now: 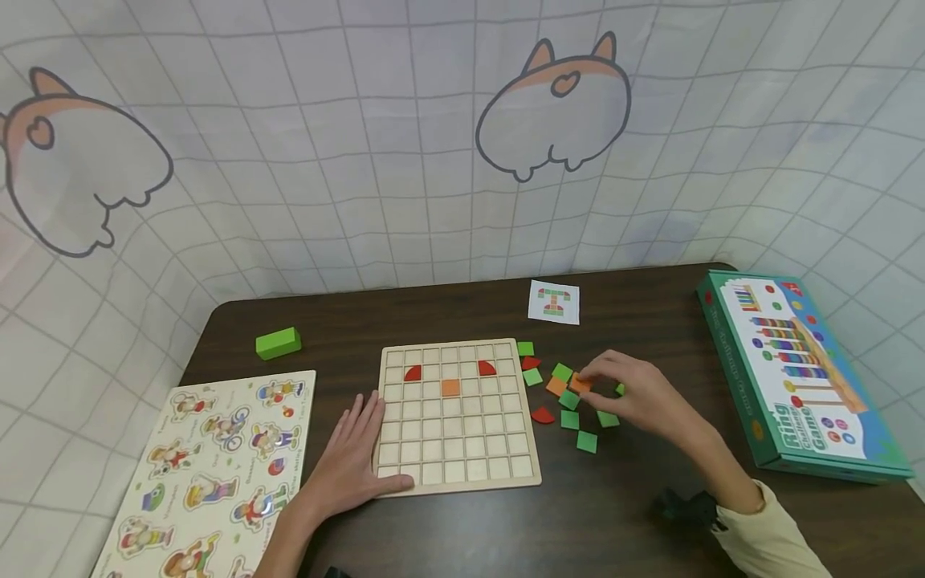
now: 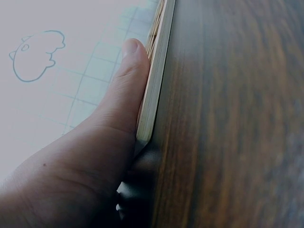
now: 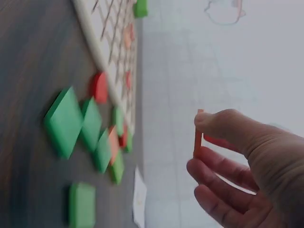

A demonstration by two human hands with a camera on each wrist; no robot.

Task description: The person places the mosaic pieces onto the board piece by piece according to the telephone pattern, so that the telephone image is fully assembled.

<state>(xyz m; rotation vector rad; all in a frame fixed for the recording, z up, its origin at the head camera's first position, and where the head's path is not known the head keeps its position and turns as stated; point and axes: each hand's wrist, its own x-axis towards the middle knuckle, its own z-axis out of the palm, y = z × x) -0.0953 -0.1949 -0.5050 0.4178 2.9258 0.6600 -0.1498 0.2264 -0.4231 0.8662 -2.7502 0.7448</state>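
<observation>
Pinching an orange tile (image 1: 580, 383) above the loose pieces, the right hand (image 1: 636, 393) grips it while the flat left hand (image 1: 352, 459) steadies the grid board (image 1: 458, 480).

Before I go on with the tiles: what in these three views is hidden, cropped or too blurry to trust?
- Left hand: the left wrist view shows only the thumb against the grid board's edge; the fingers are out of frame.
- Orange tile: pinched edge-on in the right hand, its face unseen; in the head view the fingers cover most of it.
- Loose green tiles: motion-blurred in the right wrist view.
- Pattern card: too small to read.
</observation>
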